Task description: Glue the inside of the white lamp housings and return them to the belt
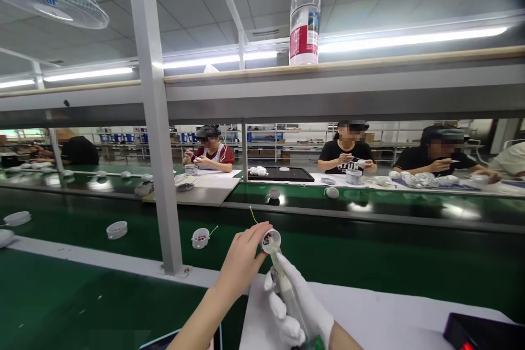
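Working position: the left hand [241, 260] is bare, its fingers curled closed around a small white round cup [271, 241]. The cup is held up over a green conveyor belt [340, 254], with its open end tilted toward the right hand. A yellow wire [253, 215] rises from the far side of the cup. The right hand [293, 302] wears a white glove, and its fingers are closed around a clear plastic syringe [286, 284] with a green rear end. The syringe tip meets the cup at its mouth (the exact contact is hidden by the rim).

Step in hand, as judged: applying the syringe's contents inside the cup. The next move calls for a steady left-hand hold, with the tip kept at the mouth and the wire kept clear of it.

Surroundings: two similar white cups [200, 238] [117, 229] lie on the belt to the left, each with small dark and red parts inside. A white sheet [369, 317] lies beneath the right forearm, and a black box [479, 332] with a red light sits at its lower right corner. Beyond the belt, co-workers [346, 156] sit at a bench, handling small white items.
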`<state>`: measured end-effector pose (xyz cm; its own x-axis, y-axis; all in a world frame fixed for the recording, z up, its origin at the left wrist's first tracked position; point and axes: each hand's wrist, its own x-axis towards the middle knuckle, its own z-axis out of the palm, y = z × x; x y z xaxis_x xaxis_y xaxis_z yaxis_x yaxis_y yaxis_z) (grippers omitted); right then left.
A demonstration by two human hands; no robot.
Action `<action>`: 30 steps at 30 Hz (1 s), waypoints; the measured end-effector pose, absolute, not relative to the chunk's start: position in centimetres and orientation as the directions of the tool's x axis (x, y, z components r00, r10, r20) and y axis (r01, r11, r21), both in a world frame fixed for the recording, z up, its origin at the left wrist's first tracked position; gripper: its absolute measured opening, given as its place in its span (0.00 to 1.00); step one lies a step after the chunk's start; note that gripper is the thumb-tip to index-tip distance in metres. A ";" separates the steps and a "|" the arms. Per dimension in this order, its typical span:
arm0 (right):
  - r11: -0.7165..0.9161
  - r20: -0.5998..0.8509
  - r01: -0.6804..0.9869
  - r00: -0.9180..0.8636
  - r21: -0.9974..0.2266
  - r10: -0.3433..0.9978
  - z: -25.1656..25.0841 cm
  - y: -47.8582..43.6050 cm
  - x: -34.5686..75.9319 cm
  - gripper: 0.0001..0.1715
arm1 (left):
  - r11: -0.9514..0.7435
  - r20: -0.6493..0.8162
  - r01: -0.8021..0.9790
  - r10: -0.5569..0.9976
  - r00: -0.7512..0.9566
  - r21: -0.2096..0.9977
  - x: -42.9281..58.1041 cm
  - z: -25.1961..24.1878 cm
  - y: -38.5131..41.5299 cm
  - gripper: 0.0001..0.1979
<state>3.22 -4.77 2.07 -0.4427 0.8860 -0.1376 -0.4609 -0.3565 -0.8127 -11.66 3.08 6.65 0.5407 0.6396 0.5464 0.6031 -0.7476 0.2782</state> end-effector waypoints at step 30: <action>-0.380 -0.157 -0.459 -0.452 -0.803 0.878 1.2 -4.4 3.3 0.18 | -0.789 0.590 0.595 0.555 0.587 0.151 -11.9 6.9 2.9 0.28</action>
